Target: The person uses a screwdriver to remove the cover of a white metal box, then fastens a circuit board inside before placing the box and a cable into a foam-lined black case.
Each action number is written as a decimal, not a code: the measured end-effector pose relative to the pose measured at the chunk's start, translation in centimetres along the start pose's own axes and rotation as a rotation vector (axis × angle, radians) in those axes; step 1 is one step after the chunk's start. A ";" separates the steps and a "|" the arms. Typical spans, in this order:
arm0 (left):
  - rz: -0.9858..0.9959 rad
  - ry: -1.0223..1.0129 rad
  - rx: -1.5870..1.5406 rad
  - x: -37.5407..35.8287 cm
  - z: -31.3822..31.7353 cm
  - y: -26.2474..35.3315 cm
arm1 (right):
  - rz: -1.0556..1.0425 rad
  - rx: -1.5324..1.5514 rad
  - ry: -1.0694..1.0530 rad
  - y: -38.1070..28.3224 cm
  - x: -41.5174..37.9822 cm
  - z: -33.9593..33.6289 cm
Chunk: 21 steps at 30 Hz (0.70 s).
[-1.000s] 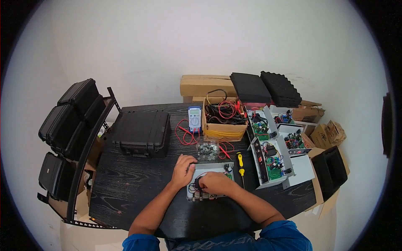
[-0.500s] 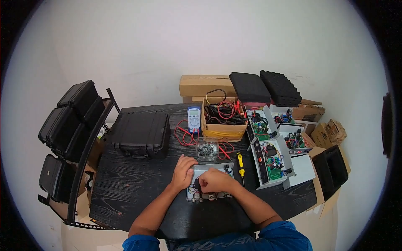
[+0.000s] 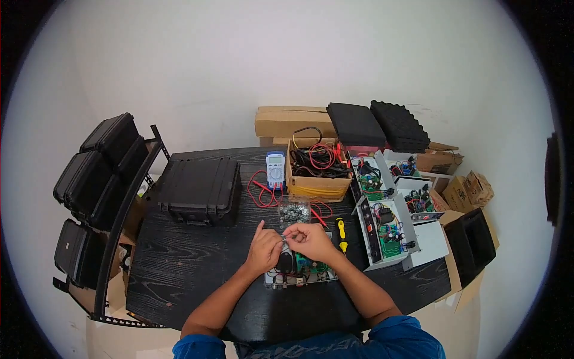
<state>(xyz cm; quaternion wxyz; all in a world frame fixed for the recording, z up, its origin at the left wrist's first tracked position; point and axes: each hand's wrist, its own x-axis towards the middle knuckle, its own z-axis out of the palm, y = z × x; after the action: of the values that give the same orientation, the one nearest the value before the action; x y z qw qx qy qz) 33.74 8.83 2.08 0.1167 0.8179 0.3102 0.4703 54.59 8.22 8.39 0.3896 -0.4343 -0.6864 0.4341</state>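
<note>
My left hand (image 3: 264, 250) and my right hand (image 3: 311, 242) meet over the back part of an open metal equipment case (image 3: 276, 279). The fingertips of both are pinched together around something too small to make out, with one left finger pointing up. Inside the case, a green circuit board (image 3: 306, 263) and a dark rounded part (image 3: 286, 261) with wires show below my hands. Just beyond my fingers sits a clear plastic box (image 3: 295, 210) of small metal pieces. To the right of my right hand lies a yellow-handled screwdriver (image 3: 341, 230), its lower end partly hidden.
A multimeter (image 3: 275, 170) with red leads stands behind, beside a cardboard box (image 3: 320, 186) of cables. Several opened units with circuit boards (image 3: 391, 239) fill the right side. A black hard case (image 3: 200, 190) is at left, near a shelf rack (image 3: 122, 236) holding more cases.
My right hand has lifted from inside the equipment case and moved up and away to meet my left fingertips. More of the circuit board now shows. The view has shifted slightly.
</note>
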 end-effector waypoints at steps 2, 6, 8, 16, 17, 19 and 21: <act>-0.005 -0.014 0.017 0.0 -0.1 0.1 | -0.007 0.016 -0.003 0.8 0.0 0.2; -0.052 -0.041 0.059 0.0 -0.2 0.1 | -0.036 0.018 0.010 1.8 0.1 0.5; -0.059 -0.058 0.087 0.0 -0.1 0.2 | -0.007 0.082 0.017 2.3 0.2 0.5; -0.101 0.033 0.025 -0.3 -0.1 -0.9 | -0.067 0.006 0.440 3.8 4.4 -2.4; -0.115 0.034 0.010 -0.3 -0.1 -1.0 | -0.080 -0.276 0.433 3.1 4.6 -3.4; -0.148 0.035 -0.020 -0.4 0.0 -1.4 | -0.158 -0.441 0.399 2.7 5.4 -3.8; -0.189 0.036 -0.051 -0.4 0.0 -1.6 | -0.188 -0.560 0.350 2.4 6.0 -3.9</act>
<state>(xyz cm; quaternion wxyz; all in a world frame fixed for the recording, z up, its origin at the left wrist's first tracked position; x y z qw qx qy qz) 32.91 9.82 1.03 0.1755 0.7732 0.3761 0.4796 56.86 15.43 8.34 0.4053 -0.5270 -0.7388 0.1100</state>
